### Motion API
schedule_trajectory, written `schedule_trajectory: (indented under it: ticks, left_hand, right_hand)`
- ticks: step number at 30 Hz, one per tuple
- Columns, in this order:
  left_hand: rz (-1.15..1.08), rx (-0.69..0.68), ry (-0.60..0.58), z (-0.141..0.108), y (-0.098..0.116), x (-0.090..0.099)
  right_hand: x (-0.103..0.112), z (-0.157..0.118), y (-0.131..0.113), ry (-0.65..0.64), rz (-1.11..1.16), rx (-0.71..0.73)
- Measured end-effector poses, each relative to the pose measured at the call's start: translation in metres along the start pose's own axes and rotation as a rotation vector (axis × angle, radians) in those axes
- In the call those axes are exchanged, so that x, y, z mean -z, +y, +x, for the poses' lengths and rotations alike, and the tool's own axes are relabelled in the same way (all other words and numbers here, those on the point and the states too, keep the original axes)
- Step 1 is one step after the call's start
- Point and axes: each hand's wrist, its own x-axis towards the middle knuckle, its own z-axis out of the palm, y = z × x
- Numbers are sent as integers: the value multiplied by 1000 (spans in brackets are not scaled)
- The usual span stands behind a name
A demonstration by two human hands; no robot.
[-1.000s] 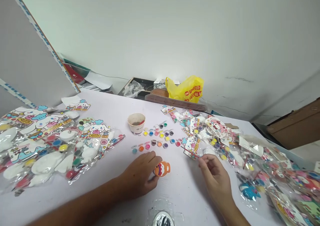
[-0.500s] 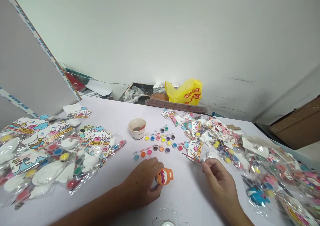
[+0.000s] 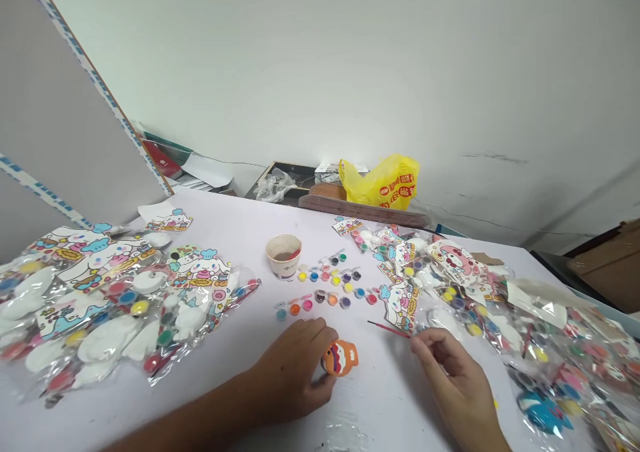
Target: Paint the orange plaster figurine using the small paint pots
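Observation:
My left hand (image 3: 295,369) is closed on a small painted figurine (image 3: 342,359), orange with white, red and purple patches; the fingers cover its left side. To the right, my right hand (image 3: 455,379) pinches a thin red paintbrush (image 3: 393,329) by its end, its dark tip pointing left, apart from the figurine. Beyond the left hand stand rows of small paint pots (image 3: 333,299) in many colours, several with lids up. A paper cup (image 3: 283,257) of murky liquid is behind them, with something red at its inner rim.
Plastic-wrapped craft kits (image 3: 120,305) with white figures and paints cover the table's left side. More wrapped kits (image 3: 465,285) lie along the right, with a blue painted figure (image 3: 543,412). A yellow plastic bag (image 3: 380,182) stands at the back by the wall.
The view has shifted slightly, so most things sit further right. The brush now shows more clearly, away from the printed card. Both hands keep their holds.

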Motion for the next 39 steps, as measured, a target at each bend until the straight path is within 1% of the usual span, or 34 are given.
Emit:
schedule_trajectory:
  ticks: [4, 7, 10, 14, 16, 18, 20, 22, 27, 30, 34, 37, 39]
  left_hand:
    - [0, 1, -31, 3, 2, 2]
    - [3, 18, -66, 6, 5, 6]
    - [2, 27, -89, 7, 6, 8]
    - [-5, 16, -85, 6, 5, 8]
    - [-19, 16, -66, 6, 3, 7]
    - [-36, 19, -58, 5, 2, 6]
    - [-43, 16, -61, 5, 2, 5]
    - [-41, 16, -67, 5, 2, 4]
    - [-34, 22, -73, 7, 1, 2]
    - [-30, 22, -77, 7, 1, 2]
    - [-23, 16, -89, 6, 3, 5]
    - [-24, 27, -106, 7, 5, 8]
    - [-28, 31, -109, 8, 5, 9]
  right_hand:
    - [-5, -2, 2, -20, -4, -5]
    - [-9, 5, -8, -23, 26, 5]
    - [-10, 27, -29, -48, 15, 66]
    - [-3, 70, -66, -130, -87, 167]
    - [1, 86, -82, -159, -148, 193]
    - [4, 96, -90, -193, -190, 194]
    - [6, 100, -92, -226, -191, 198]
    - [8, 99, -88, -245, -165, 196]
    - [9, 97, -77, -248, -149, 179]
    - [-2, 93, -77, -275, -127, 173]
    - [-32, 86, -81, -304, -74, 172]
    - [-56, 90, -87, -308, -125, 206]
    - [-67, 96, -93, -332, -174, 219]
